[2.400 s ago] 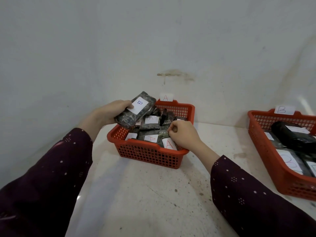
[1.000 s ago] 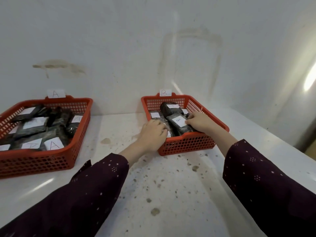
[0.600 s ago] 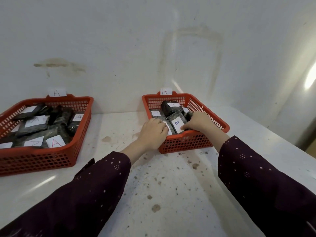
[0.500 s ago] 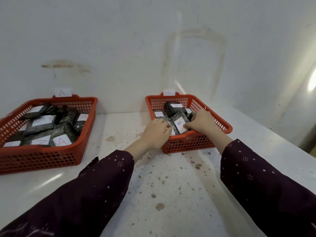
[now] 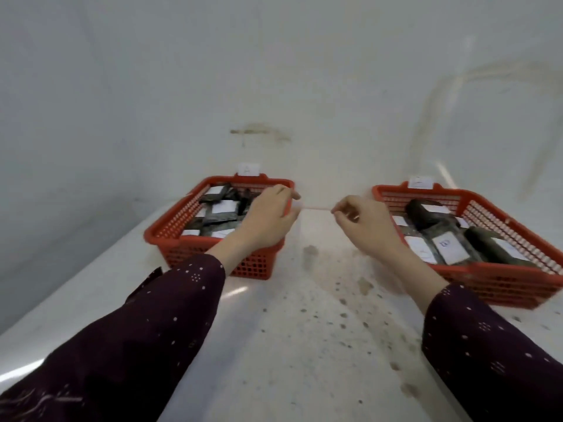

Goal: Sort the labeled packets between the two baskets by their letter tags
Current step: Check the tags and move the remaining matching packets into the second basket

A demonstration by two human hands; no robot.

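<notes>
Filling the left basket (image 5: 182,254) and right basket (image 5: 502,284): dark wrapped packets (image 5: 451,248) with white letter tags, none in hand.
Handling: probably light, a little squashy, film slick; grip across the long sides, clear of the tag.
Fingers: left hand (image 5: 268,220) and right hand (image 5: 365,226) each pinch an end of a thin reddish strand (image 5: 316,208) stretched between them.
Worktop (image 5: 289,345): pale, speckled, baskets apart on it.

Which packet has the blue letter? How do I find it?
Find the red basket on the right of the table. Dark packets lie along its front wall. The middle packet's tag shows a clear blue letter; neighbouring tags look faint or blank.
</notes>
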